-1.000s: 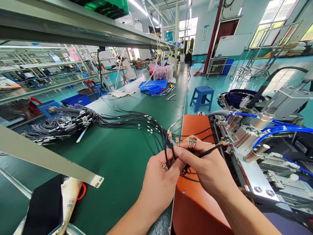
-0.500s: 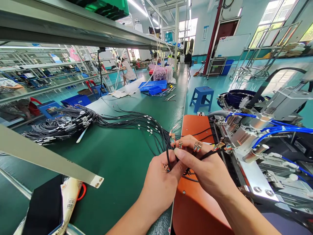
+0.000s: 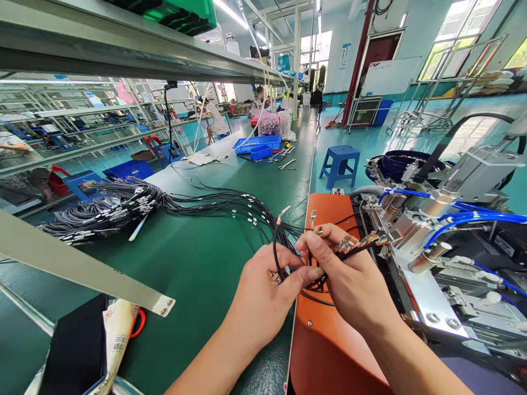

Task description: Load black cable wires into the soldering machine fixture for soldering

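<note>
Both hands are close together over the edge between the green table and the orange plate. My left hand (image 3: 267,291) is closed on black cables (image 3: 276,249); one stripped end stands up from it and another coppery end shows at the back of the thumb. My right hand (image 3: 349,280) is closed on several black cables too, its thumb and forefinger pinched near an upright cable end. Coppery cable ends (image 3: 349,244) fan out past its knuckles. The cables run back to a long black bundle (image 3: 206,200) on the table. Palms and inner fingers are hidden.
A machine with metal cylinders and blue hoses (image 3: 436,219) stands close at right, beside the orange plate (image 3: 329,211). A metal strip (image 3: 82,263) juts in at left. Farther off are blue trays (image 3: 257,145), wrenches and a blue stool (image 3: 340,164). A shelf (image 3: 164,66) hangs overhead.
My hands have moved slightly apart, the left one leftward. A stripped cable end now stands separately by my left hand, and another cable end rises above my right fingers.
</note>
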Demonstrator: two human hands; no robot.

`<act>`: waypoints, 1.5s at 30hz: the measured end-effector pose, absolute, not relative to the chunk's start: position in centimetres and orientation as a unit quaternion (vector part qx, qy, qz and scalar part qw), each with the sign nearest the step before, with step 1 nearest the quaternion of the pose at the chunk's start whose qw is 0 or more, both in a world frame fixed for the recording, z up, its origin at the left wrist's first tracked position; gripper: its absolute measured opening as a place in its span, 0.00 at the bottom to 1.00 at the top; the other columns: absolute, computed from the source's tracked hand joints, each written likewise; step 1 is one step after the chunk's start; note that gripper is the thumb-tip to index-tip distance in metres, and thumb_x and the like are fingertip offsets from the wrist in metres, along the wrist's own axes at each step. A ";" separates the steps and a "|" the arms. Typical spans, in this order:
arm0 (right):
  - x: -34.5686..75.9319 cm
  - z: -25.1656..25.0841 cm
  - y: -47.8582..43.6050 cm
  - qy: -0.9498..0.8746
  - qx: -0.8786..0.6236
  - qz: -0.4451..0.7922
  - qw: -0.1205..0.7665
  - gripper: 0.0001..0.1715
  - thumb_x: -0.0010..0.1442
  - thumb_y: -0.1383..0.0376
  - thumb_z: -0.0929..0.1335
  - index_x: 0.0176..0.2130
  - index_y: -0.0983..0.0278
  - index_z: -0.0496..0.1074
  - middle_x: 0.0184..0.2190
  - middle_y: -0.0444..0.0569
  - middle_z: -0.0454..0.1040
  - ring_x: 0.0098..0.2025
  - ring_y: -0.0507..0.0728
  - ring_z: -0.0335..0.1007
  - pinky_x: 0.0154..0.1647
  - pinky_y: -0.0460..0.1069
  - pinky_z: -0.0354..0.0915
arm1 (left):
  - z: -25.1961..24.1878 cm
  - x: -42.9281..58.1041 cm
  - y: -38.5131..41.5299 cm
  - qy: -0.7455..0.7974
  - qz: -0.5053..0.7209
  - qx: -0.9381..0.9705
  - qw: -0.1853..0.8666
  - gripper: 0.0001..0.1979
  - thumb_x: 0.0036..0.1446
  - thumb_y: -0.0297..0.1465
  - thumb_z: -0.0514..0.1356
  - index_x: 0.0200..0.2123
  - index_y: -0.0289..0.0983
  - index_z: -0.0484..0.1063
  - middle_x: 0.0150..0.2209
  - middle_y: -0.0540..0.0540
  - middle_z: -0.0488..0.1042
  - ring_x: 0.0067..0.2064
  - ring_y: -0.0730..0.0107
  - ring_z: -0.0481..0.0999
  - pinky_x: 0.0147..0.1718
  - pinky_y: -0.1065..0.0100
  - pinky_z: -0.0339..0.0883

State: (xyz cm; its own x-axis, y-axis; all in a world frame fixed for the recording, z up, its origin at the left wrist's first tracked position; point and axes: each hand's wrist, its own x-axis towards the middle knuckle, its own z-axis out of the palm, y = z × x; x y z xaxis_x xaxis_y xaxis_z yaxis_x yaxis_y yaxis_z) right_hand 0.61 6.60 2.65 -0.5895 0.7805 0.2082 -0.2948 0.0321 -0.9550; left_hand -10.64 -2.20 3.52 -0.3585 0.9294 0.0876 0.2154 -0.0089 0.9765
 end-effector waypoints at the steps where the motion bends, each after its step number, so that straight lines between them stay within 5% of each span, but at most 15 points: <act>1: 0.6 2.6 6.6 -0.581 -0.208 0.668 0.417 0.13 0.66 0.55 0.68 0.34 0.61 0.71 0.31 0.44 0.70 0.33 0.51 0.64 0.33 0.46 0.63 | 3.6 -10.8 -2.2 0.633 0.534 0.452 0.331 0.15 0.57 0.39 0.66 0.24 0.36 0.71 0.27 0.50 0.71 0.32 0.70 0.69 0.33 0.71 0.64; 5: 0.9 2.3 6.7 -0.539 -0.179 0.720 0.399 0.11 0.62 0.55 0.72 0.38 0.60 0.74 0.26 0.41 0.63 0.27 0.50 0.59 0.25 0.45 0.58 | 3.5 -10.4 -2.3 0.619 0.509 0.450 0.394 0.20 0.55 0.41 0.66 0.21 0.36 0.64 0.21 0.54 0.61 0.26 0.75 0.58 0.25 0.73 0.53; 11: 1.5 2.6 6.6 -0.568 -0.109 0.729 0.367 0.10 0.59 0.60 0.75 0.42 0.56 0.80 0.25 0.41 0.67 0.29 0.51 0.68 0.31 0.47 0.65 | 3.1 -9.8 -2.4 0.585 0.467 0.494 0.443 0.17 0.59 0.42 0.62 0.25 0.36 0.68 0.26 0.52 0.63 0.30 0.71 0.60 0.30 0.71 0.58; 15: 1.5 3.3 6.5 -0.632 -0.107 0.694 0.328 0.11 0.61 0.57 0.72 0.33 0.61 0.81 0.27 0.46 0.74 0.32 0.54 0.71 0.33 0.48 0.66 | 3.3 -10.1 -2.7 0.600 0.439 0.508 0.435 0.12 0.58 0.36 0.62 0.27 0.37 0.69 0.27 0.52 0.65 0.29 0.71 0.61 0.28 0.72 0.56; 22: 0.9 2.9 6.4 -0.530 -0.178 0.746 0.362 0.17 0.60 0.57 0.74 0.26 0.62 0.69 0.16 0.38 0.69 0.16 0.47 0.60 0.17 0.44 0.55 | 4.7 -11.7 -3.1 0.591 0.338 0.537 0.498 0.05 0.54 0.29 0.62 0.28 0.37 0.69 0.26 0.52 0.68 0.27 0.71 0.66 0.27 0.71 0.59; 31: 1.0 2.4 6.8 -0.532 -0.216 0.730 0.371 0.20 0.58 0.57 0.75 0.24 0.64 0.67 0.17 0.37 0.62 0.20 0.45 0.51 0.20 0.44 0.50 | 5.3 -13.3 -3.2 0.567 0.350 0.531 0.524 0.04 0.60 0.24 0.56 0.36 0.35 0.71 0.29 0.48 0.75 0.32 0.68 0.76 0.36 0.68 0.69; 45: 0.9 2.6 6.7 -0.519 -0.205 0.746 0.364 0.19 0.59 0.57 0.74 0.25 0.65 0.68 0.17 0.38 0.65 0.19 0.45 0.52 0.21 0.43 0.50 | 4.9 -13.9 -2.7 0.544 0.430 0.515 0.503 0.06 0.62 0.31 0.61 0.35 0.34 0.74 0.30 0.48 0.72 0.32 0.72 0.70 0.35 0.70 0.67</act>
